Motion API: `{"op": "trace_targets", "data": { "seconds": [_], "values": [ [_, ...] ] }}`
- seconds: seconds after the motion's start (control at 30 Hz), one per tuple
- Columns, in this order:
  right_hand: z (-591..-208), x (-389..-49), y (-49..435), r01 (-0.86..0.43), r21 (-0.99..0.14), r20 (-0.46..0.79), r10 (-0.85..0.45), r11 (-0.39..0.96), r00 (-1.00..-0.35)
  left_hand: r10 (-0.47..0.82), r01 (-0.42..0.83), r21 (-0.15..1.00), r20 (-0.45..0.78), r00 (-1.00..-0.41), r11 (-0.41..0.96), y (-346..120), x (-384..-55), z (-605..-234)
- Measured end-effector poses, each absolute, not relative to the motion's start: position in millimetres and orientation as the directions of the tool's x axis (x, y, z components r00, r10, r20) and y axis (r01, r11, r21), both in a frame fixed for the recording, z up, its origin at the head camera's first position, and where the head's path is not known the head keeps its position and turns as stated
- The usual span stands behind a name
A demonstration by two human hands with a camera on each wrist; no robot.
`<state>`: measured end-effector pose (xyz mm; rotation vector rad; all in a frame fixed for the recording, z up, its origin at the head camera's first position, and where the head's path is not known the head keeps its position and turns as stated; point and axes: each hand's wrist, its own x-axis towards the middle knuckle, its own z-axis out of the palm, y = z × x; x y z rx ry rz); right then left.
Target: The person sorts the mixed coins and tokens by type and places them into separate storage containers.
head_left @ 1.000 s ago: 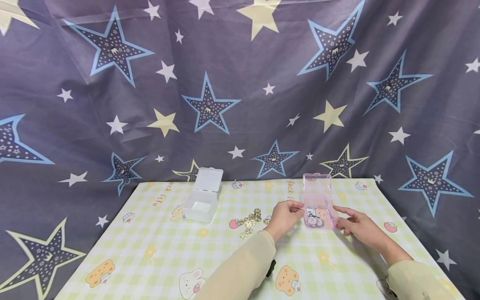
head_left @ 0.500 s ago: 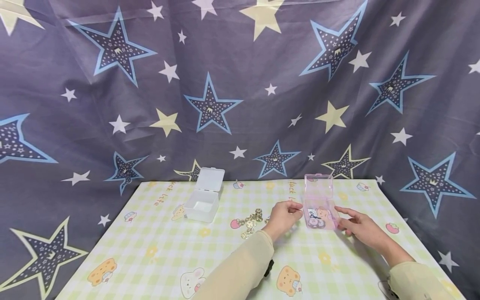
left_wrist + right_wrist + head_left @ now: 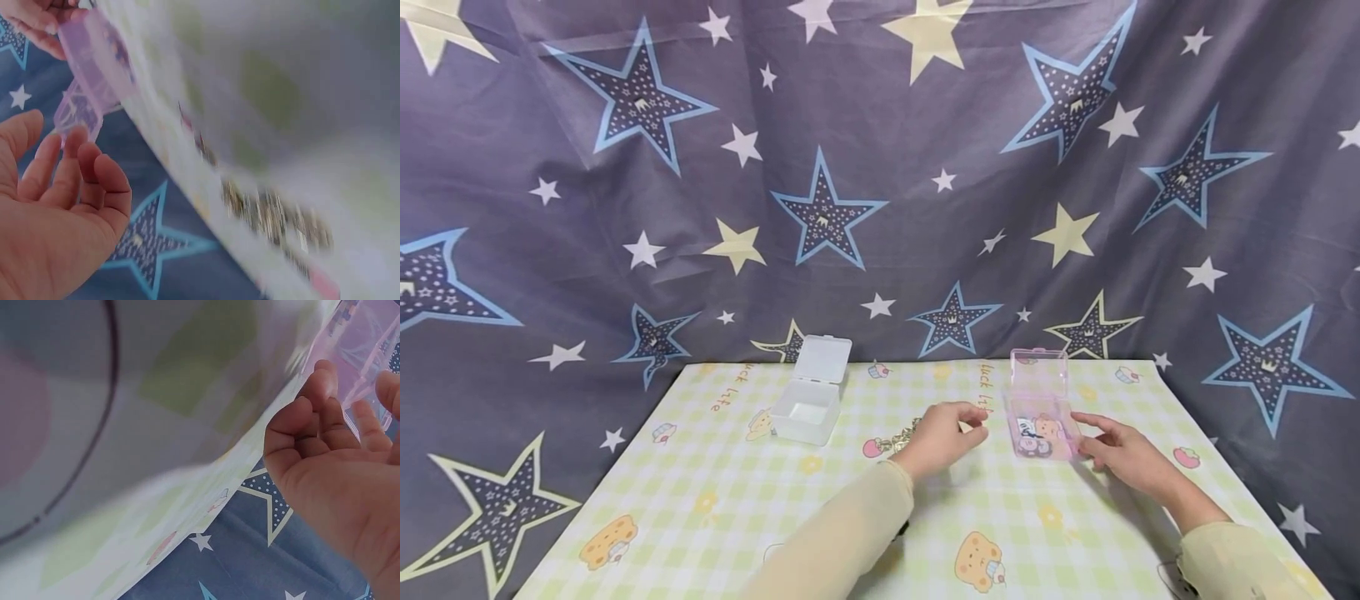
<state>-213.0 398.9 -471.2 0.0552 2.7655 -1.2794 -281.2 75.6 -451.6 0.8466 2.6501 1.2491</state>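
Observation:
A clear pink plastic box (image 3: 1063, 407) stands on the right half of the table, its lid (image 3: 1039, 373) tipped up at the back. Small dark-and-white pieces (image 3: 1032, 439) lie inside. Against the box's right side rest the fingers of my right hand (image 3: 1126, 457), not wrapped round it. My left hand (image 3: 938, 437) is apart from the box, to its left, palm turned toward it and fingers loosely bent with nothing in them. Behind that hand shows a pile of gold coin-like discs (image 3: 901, 441), partly hidden by the hand and blurred in the left wrist view.
A white box (image 3: 803, 428) with its lid raised stands at the back left. The table (image 3: 820, 500) wears a green-checked cloth printed with bears and fruit. Directly behind its far edge hangs a star-patterned curtain (image 3: 880, 250).
My left hand has left the pink box's left side and moved left, covering more of the gold discs. The right hand stays at the box, which keeps its place.

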Motion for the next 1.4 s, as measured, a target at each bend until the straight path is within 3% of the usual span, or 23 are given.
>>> {"op": "trace_targets", "data": {
  "seconds": [0.13, 0.3, 0.43, 0.63, 0.73, 0.97, 1.2, 1.4],
  "values": [
    [-466.1, -209.6, 400.8, 0.035, -0.756, -0.079, -0.038, 0.653, -0.996, 0.536, 0.48, 0.688, 0.156, -0.83, 0.544, 39.0, -280.5, -442.3],
    [-457.2, -205.6, 407.9, 0.003, -0.716, -0.043, -0.04, 0.698, -0.998, 0.468, 0.429, 0.697, 0.15, -0.871, 0.574, -19.2, -280.8, -439.1],
    [-446.1, -204.1, 414.6, -0.024, -0.691, 0.0, -0.033, 0.722, -0.999, 0.353, 0.368, 0.69, 0.172, -0.92, 0.623, -67.5, -281.0, -435.1],
    [-425.3, -205.6, 410.1, -0.063, -0.716, 0.054, -0.035, 0.695, -0.998, 0.159, 0.33, 0.61, 0.317, -0.935, 0.72, -135.9, -288.3, -437.8],
    [-417.0, -208.9, 400.0, -0.093, -0.73, 0.075, -0.057, 0.677, -0.996, 0.086, 0.254, 0.617, 0.288, -0.954, 0.745, -160.8, -293.2, -444.9],
    [-405.7, -221.7, 360.8, -0.187, -0.782, 0.104, -0.17, 0.595, -0.98, 0.024, 0.123, 0.65, 0.16, -0.987, 0.75, -186.2, -307.4, -460.5],
    [-406.4, -237.0, 318.4, -0.225, -0.793, 0.088, -0.259, 0.566, -0.962, 0.057, 0.08, 0.704, 0.056, -0.997, 0.706, -193.3, -319.8, -469.5],
    [-414.0, -253.6, 284.7, -0.252, -0.773, 0.078, -0.307, 0.582, -0.948, 0.048, 0.082, 0.705, 0.067, -0.997, 0.704, -194.6, -321.9, -473.7]
  ]
}}
